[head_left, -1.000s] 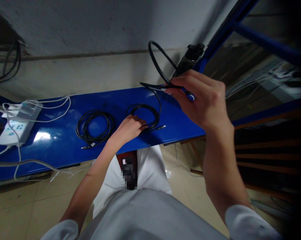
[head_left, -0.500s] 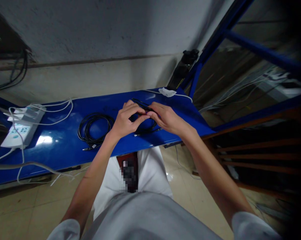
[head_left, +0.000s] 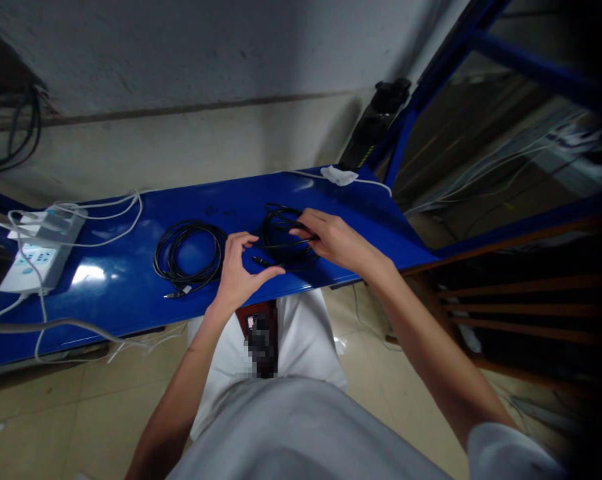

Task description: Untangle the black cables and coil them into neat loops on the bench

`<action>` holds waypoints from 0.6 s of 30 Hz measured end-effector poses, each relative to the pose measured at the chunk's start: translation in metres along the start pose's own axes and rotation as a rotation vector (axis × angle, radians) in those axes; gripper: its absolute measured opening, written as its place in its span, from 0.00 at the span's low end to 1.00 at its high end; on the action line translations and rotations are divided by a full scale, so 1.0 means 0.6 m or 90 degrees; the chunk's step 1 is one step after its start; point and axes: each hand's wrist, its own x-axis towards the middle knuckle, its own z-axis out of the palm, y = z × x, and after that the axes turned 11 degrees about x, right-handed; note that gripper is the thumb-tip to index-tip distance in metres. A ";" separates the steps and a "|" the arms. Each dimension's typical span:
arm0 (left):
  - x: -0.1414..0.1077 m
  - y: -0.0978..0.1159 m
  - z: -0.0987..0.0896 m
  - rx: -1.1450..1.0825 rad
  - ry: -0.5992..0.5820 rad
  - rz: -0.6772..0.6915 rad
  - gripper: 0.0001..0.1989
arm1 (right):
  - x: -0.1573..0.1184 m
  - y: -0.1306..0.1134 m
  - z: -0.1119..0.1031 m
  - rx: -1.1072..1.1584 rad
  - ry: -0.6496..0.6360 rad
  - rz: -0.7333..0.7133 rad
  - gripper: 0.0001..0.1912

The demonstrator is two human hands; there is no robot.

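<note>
Right hand: the hand (head_left: pixel 328 237) is pinching a bunch of loops from the black coil (head_left: pixel 281 247), thumb and fingers closing narrow around the strands.
Left hand: this hand (head_left: pixel 238 270) is sitting wide, thumb and fingers curving into a C, and it's gripping nothing. The fingertips are hovering near the coil's plug end; can't tell if they're touching.
Black coil: it's lying about mid-frame, thin smooth rubbery-looking cable, loops bunching up kinda messy and oval.
Other coil: a second black cable (head_left: pixel 167 267) is resting just left of the left hand, making a much neater ring, with its metal-tipped plug (head_left: pixel 171 295) poking out toward the near edge.
Blue surface: the glossy painted top (head_left: pixel 191 200) is running across the frame as a narrow strip, bouncing a bright glare spot at left. Its near edge is passing just below both hands, so room on that side is looking tight; some blue is showing behind the coils.
Left end: a boxy white plastic power strip (head_left: pixel 41 257) is taking up the corner, thin white cords (head_left: pixel 98 245) looping off it.
Back right: a crumpled white scrap (head_left: pixel 339 175) and a dark bottle (head_left: pixel 375 123) are hugging the far edge.
Wall: rough, scuffed plaster (head_left: pixel 181 60) is closing off the back.
</note>
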 end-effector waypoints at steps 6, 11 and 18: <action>-0.022 -0.021 -0.003 0.060 -0.176 0.021 0.33 | -0.006 0.008 0.020 0.043 0.002 -0.002 0.12; -0.015 -0.028 -0.006 -0.006 -0.191 0.058 0.22 | -0.029 0.019 0.036 0.052 -0.023 0.018 0.17; -0.008 -0.020 -0.028 0.001 -0.115 0.098 0.17 | -0.065 0.015 0.065 0.058 -0.095 0.062 0.21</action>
